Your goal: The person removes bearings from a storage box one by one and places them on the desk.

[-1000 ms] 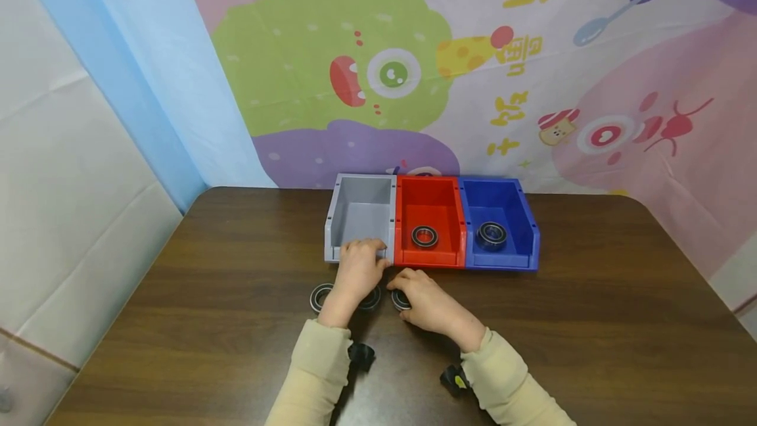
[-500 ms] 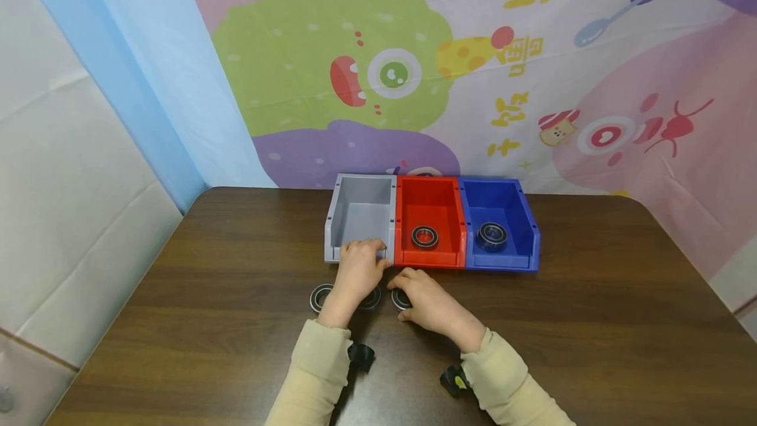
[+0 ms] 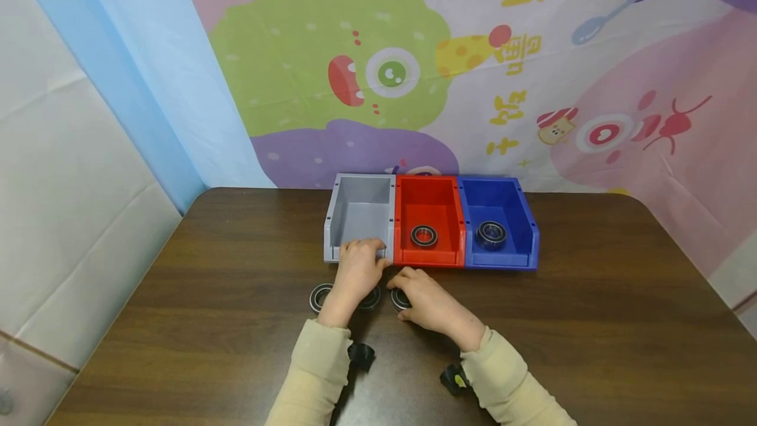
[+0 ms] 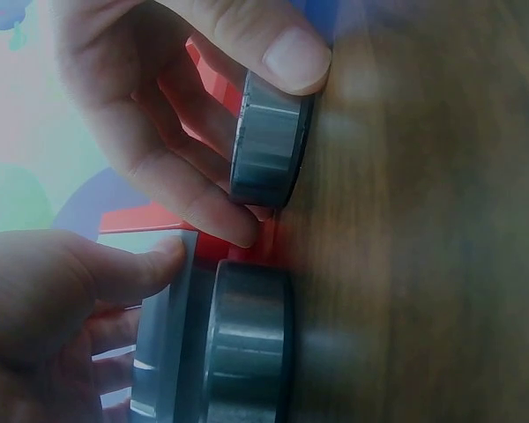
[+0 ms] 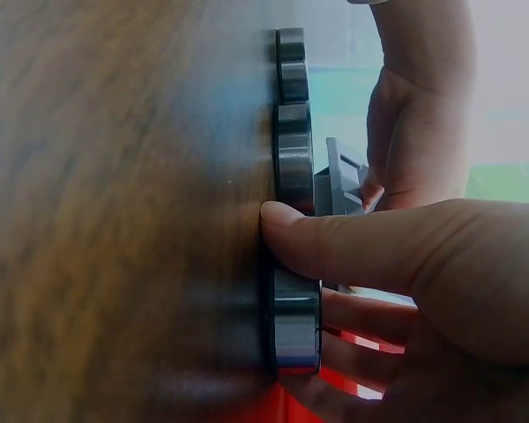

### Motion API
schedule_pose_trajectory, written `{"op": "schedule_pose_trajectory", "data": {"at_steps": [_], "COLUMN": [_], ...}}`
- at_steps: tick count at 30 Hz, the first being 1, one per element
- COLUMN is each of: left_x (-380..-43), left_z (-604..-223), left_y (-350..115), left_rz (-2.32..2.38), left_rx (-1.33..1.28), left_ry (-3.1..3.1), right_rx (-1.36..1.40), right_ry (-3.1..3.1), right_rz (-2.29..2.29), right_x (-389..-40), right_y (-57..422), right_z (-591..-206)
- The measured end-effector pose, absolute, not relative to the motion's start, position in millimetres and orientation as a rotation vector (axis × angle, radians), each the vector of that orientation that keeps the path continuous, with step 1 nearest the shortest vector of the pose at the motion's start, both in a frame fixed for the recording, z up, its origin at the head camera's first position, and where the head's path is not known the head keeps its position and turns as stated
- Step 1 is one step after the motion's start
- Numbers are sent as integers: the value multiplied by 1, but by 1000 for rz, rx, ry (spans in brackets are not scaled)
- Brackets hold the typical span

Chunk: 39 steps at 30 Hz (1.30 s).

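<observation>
**Right hand (image 3: 428, 301) closes on bearing (image 3: 400, 300) as left hand (image 3: 358, 273) grips bin**

Two bare hands work apart, though near each other, at a brown wooden table (image 3: 225, 347). The right hand's thumb and fingers curl around a dark, metallic bearing, which lies flat on the tabletop just in front of the red bin (image 3: 430, 197), near its left corner. The left hand holds the front lip of the gray bin (image 3: 362, 197), its thumb on the near side and its fingers over the edge.

Two more bearings lie flat beside each other to the left of the gripped one: a far-left bearing (image 3: 319, 297) and a middle bearing (image 3: 370, 299), both partly hidden by the left wrist. The gray, red and blue bins stand side by side in one row; one ring-shaped bearing (image 3: 424, 236) lies in the red bin toward its front, and another bearing (image 3: 491, 235) sits in the blue bin (image 3: 499, 196).

Cream sleeves (image 3: 319, 354) cover both forearms, and a black device (image 3: 362, 356) shows beside the left cuff. Behind the table hangs a cartoon-printed backdrop (image 3: 331, 31), with a large green one-eyed figure above the bins.
</observation>
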<state>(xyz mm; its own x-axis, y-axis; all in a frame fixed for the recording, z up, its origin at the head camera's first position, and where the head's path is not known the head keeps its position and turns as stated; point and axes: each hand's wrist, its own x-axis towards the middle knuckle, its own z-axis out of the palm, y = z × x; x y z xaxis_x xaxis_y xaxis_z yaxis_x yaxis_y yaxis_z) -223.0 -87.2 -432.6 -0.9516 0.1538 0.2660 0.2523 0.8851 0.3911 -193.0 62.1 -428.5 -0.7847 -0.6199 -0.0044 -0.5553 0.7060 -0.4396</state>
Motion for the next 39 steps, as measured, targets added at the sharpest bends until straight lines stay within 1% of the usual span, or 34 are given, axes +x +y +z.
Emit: {"op": "schedule_pose_trajectory", "data": {"at_steps": [25,32,39], "left_x": [-223,-223,-223], "left_z": [-431,-432,-432], "left_y": [-86,-87,-87], "left_rz": [-641,-647,-639], "left_rx": [-300,-292,-315], "left_ry": [-2825,-2824,-2806], "right_rx": [-956,-928,-848], "right_ry": [2739,2780,2969], "right_rz": [-633,-739,-816], "right_x": [-195,-199,-215], "right_y": [65,73,80], "right_z": [-428,-415,-398]}}
